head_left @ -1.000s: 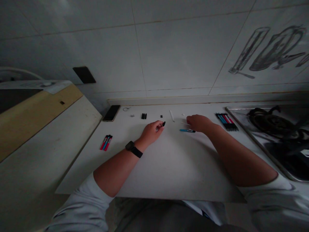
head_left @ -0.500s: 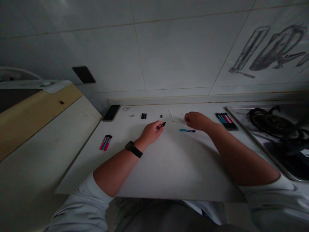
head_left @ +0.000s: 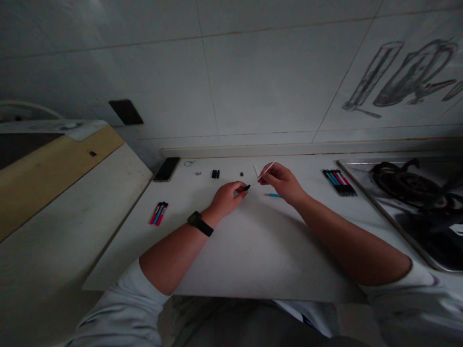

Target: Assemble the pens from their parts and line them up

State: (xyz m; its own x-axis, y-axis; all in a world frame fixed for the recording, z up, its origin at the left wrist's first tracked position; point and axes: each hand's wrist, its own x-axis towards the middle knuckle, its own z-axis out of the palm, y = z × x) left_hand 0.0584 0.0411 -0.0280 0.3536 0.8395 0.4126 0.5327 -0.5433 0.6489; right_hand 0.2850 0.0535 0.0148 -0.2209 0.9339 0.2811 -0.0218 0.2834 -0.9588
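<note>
My left hand rests on the white counter and pinches a small black pen part between thumb and fingers. My right hand is raised just right of it and pinches a thin white refill, its tip angled toward the black part. A blue pen barrel lies on the counter, partly hidden by my right hand. A white pen piece lies a little further back.
Black small parts and a tiny black piece lie near the back edge. A row of pens lies right, beside a gas stove. Assembled red and blue pens lie left. A phone sits back left.
My right hand has picked up the thin white refill from the counter and moved left toward my left hand. My left hand has stayed put with the black part.
</note>
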